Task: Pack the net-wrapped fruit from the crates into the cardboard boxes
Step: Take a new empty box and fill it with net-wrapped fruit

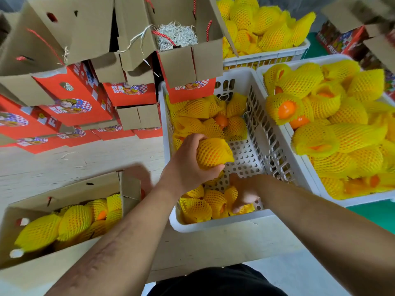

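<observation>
We hold a net-wrapped fruit (212, 153) in our left hand (190, 165), fingers and thumb curled round its spongy yellow foam mesh, lifted above the middle white crate (215, 223). Our right hand (242, 194) reaches down into the near end of that crate, its fingers bent over another wrapped fruit (243, 208); we cannot tell whether it grasps the fruit or only touches it. The crate is hard white plastic with slotted walls and a floor punched with round holes, bare in the middle, with more wrapped fruit (205, 116) heaped at the far end and a few by the near wall. Where the mesh gapes, smooth orange skin shows.

To the left, an open brown cardboard box (64, 193) sits on the pale table (85, 159), its flaps standing up, already holding a row of wrapped fruit (74, 223). Beyond it stand stacked boxes (85, 99) with red printed sides and red cord handles; one open box (188, 58) holds pale shredded paper (177, 36).

On the right, a second white crate (316, 189) is piled high with wrapped fruit, and a third crate (277, 56) behind it is equally full
</observation>
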A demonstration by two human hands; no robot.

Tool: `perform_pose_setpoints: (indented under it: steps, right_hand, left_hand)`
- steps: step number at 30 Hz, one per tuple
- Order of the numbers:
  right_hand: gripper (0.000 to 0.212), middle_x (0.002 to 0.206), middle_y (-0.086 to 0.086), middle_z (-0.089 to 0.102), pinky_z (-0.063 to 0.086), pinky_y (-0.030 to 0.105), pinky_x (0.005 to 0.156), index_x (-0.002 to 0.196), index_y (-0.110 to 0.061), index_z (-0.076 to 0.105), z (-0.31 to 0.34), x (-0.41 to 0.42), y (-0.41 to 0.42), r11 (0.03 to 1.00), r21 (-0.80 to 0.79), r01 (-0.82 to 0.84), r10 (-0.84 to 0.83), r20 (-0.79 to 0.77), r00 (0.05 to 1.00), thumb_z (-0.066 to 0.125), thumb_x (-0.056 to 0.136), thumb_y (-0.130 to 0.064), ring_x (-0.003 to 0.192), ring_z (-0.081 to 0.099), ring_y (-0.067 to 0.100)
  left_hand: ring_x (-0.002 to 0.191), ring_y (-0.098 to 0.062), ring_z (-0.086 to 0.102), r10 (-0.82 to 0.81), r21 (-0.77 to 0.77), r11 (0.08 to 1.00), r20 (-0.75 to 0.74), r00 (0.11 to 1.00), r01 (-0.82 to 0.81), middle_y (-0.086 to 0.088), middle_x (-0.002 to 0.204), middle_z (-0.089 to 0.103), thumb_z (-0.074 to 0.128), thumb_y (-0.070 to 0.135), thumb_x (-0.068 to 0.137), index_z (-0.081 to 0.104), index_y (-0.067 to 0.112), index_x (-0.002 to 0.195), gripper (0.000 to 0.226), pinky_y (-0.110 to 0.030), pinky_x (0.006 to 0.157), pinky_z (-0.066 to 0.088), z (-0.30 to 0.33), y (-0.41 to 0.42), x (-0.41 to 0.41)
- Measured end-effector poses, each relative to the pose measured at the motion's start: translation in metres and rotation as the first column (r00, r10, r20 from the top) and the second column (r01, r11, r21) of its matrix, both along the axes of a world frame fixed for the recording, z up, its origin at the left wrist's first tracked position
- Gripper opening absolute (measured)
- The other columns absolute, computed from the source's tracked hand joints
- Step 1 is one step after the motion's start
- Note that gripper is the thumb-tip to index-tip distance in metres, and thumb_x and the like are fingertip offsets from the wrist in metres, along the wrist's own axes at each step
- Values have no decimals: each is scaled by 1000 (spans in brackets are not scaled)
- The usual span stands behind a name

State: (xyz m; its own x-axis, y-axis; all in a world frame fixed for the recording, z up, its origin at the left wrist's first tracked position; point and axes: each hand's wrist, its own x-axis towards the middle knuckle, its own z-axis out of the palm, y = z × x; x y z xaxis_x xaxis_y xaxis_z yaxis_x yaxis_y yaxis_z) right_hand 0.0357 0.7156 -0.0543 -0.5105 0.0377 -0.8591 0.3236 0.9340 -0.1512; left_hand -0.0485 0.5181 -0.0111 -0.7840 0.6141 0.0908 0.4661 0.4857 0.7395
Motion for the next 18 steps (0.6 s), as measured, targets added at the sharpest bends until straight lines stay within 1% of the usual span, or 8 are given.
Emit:
perform_pose_setpoints:
  steps: [4,5,7,9,11,14,16,18]
  right_hand:
    - [114,166,11,24,47,45,105,163,-21,3,18,-2,7,988,-13,157,-158,-110,981,76,80,-51,143,40,35]
    - [106,165,11,25,48,43,105,162,-19,14,24,-1,10,981,-27,191,-193,-149,970,74,81,-52,142,40,33]
    - [82,150,9,48,53,40,94,152,-22,39,39,4,11,919,-210,333,-378,-230,897,73,82,-47,125,54,28]
    - [56,126,-1,68,54,44,93,136,-33,57,56,9,2,739,-545,397,-608,-285,741,72,83,-42,114,65,22]
    - [39,121,-9,73,53,45,99,126,-41,64,80,10,-24,553,-755,351,-756,-278,592,69,87,-43,113,69,16]
    - [44,116,-1,76,57,52,97,122,-28,70,106,0,-88,395,-869,299,-878,-261,402,70,85,-50,106,73,23]
    - [47,109,1,78,59,52,92,115,-25,72,113,-11,-139,324,-904,278,-923,-238,303,73,78,-54,101,74,24]
    - [40,101,-5,78,62,46,86,107,-27,71,113,-24,-194,290,-915,282,-941,-219,257,75,75,-49,96,75,17]
  left_hand:
    - [102,9,58,41,114,992,80,996,-50,33,118,52,76,75,71,37,50,130,75,-16,68,52,5,-5,2]
    - [105,12,57,39,142,989,81,996,-50,36,120,52,75,74,74,38,51,134,74,-10,71,50,7,-7,3]
    - [107,13,57,48,212,975,98,994,-68,34,121,56,74,72,77,45,48,138,72,-5,76,47,12,-11,4]
    - [103,6,65,76,324,935,209,975,-143,20,118,66,74,68,77,54,37,135,69,-11,76,53,19,-14,8]
    - [102,-4,70,59,460,852,388,920,-249,8,115,73,73,61,79,62,27,131,63,-20,79,57,27,-19,14]
    - [98,2,71,141,512,730,534,833,-452,19,104,77,65,64,80,70,27,117,53,-13,78,55,41,-51,15]
    - [100,-2,73,220,462,669,626,748,-583,18,99,78,62,69,77,74,31,108,50,-23,85,59,48,-92,7]
    - [104,-8,72,224,450,656,650,726,-605,19,104,76,62,70,77,73,48,106,39,-35,88,60,50,-144,-2]
